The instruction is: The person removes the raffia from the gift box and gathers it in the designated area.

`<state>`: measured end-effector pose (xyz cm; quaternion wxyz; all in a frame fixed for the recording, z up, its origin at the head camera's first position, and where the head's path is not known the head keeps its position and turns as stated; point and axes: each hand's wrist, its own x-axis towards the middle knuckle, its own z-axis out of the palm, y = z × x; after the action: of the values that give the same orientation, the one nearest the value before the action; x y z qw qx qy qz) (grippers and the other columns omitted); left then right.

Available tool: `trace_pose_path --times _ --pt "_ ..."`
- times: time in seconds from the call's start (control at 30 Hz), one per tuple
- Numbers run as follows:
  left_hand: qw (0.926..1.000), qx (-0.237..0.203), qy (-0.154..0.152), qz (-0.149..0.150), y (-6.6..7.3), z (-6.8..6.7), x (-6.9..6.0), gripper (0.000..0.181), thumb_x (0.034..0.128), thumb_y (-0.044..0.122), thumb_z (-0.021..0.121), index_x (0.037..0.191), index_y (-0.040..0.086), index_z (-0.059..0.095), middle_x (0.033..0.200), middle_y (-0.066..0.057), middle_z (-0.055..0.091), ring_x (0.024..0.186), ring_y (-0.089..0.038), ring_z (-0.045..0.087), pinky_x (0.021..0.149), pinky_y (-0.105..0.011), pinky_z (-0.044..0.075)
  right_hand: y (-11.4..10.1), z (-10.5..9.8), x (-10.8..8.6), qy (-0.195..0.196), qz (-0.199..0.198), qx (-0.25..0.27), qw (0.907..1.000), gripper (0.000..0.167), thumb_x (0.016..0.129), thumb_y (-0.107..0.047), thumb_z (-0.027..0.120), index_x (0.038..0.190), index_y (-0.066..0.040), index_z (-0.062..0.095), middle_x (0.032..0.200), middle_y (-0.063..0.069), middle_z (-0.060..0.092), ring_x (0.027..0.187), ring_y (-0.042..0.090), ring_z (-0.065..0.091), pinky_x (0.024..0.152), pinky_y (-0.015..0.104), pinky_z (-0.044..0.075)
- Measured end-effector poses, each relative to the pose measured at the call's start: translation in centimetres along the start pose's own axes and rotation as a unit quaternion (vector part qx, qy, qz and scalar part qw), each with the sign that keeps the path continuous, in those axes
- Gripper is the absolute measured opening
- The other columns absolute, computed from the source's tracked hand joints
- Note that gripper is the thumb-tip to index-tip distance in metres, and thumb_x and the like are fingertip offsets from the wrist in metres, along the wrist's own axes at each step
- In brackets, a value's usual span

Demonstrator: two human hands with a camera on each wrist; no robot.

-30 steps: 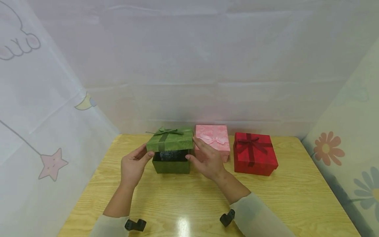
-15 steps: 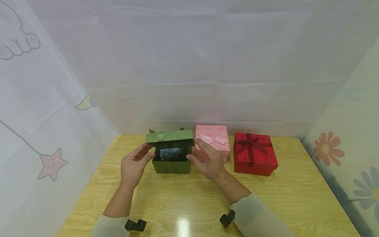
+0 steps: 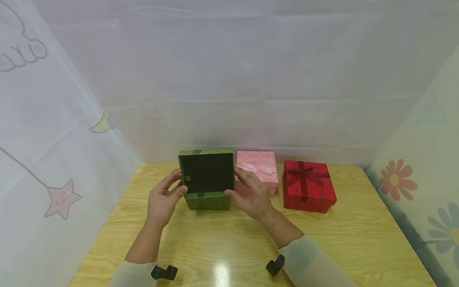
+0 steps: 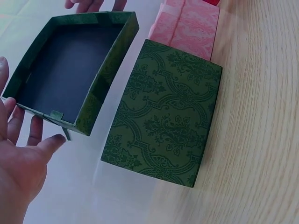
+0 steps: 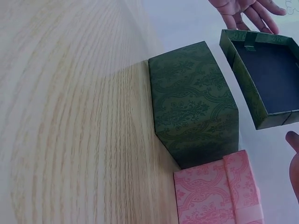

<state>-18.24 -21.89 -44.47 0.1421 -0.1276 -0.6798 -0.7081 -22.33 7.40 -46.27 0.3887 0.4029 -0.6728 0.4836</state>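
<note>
A green gift box lid (image 3: 208, 173) is tipped up with its dark inside facing me, above the green box base (image 3: 208, 202). My left hand (image 3: 162, 205) holds the lid's left side with its fingertips, thumb near the lower corner. My right hand (image 3: 255, 199) holds the opposite side likewise. The left wrist view shows the lid (image 4: 70, 70) apart from the patterned base (image 4: 161, 112), with the left hand (image 4: 23, 163) at its rim. In the right wrist view the left hand (image 5: 240, 11) has spread fingers. The base's contents are hidden behind the lid.
A pink gift box (image 3: 256, 163) with a bow stands close to the right of the green base. Farther right is a red gift box (image 3: 306, 185) with a dark ribbon. The wooden table (image 3: 215, 243) ends at a pale cloth wall (image 3: 215, 79) behind the boxes.
The lid has turned between my hands from top side up to inside facing me. A speckled bluish item in the base came into sight, then became hidden. Both hands have barely moved.
</note>
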Motion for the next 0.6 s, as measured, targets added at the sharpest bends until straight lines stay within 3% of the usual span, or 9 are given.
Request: trace_pose_path --times 0.1,0.23,0.43,0.6 --pt "1.0000 0.005 -0.006 0.001 0.05 -0.02 -0.08 0.054 0.0949 -0.007 0.070 0.146 -0.004 0.055 0.156 -0.005 0.050 0.133 -0.019 0.050 0.103 -0.029 0.052 -0.21 0.05 0.01 -0.001 0.001 0.019 0.9998 0.079 0.074 -0.011 0.095 0.140 0.011 0.058 0.130 0.025 0.067 0.112 0.038 0.069 0.087 0.043 0.060" --pt "0.9999 0.007 -0.012 0.000 0.11 -0.06 -0.12 0.055 0.0954 -0.007 0.069 0.148 -0.003 0.054 0.155 -0.006 0.050 0.133 -0.019 0.050 0.097 -0.026 0.055 -0.43 0.03 0.18 -0.001 0.003 0.032 0.9995 0.081 0.074 -0.011 0.095 0.142 0.010 0.056 0.129 0.025 0.067 0.111 0.038 0.069 0.086 0.046 0.060" --pt "0.9993 0.021 -0.029 -0.008 0.09 -0.33 -0.01 0.056 0.0988 -0.003 0.067 0.152 0.002 0.051 0.157 -0.005 0.047 0.135 -0.018 0.048 0.097 -0.024 0.054 -0.35 -0.08 0.05 -0.005 0.015 0.022 0.9996 0.080 0.077 -0.015 0.094 0.142 0.009 0.056 0.127 0.022 0.068 0.107 0.035 0.070 0.085 0.042 0.061" --pt "0.9986 0.025 -0.042 -0.021 0.19 -0.59 0.00 0.056 0.1006 0.000 0.067 0.154 0.005 0.049 0.158 -0.006 0.047 0.136 -0.017 0.048 0.099 -0.023 0.052 -0.48 -0.11 -0.06 -0.013 0.028 0.034 0.9989 0.085 0.073 -0.012 0.096 0.144 0.008 0.054 0.130 0.023 0.067 0.107 0.036 0.068 0.086 0.041 0.062"
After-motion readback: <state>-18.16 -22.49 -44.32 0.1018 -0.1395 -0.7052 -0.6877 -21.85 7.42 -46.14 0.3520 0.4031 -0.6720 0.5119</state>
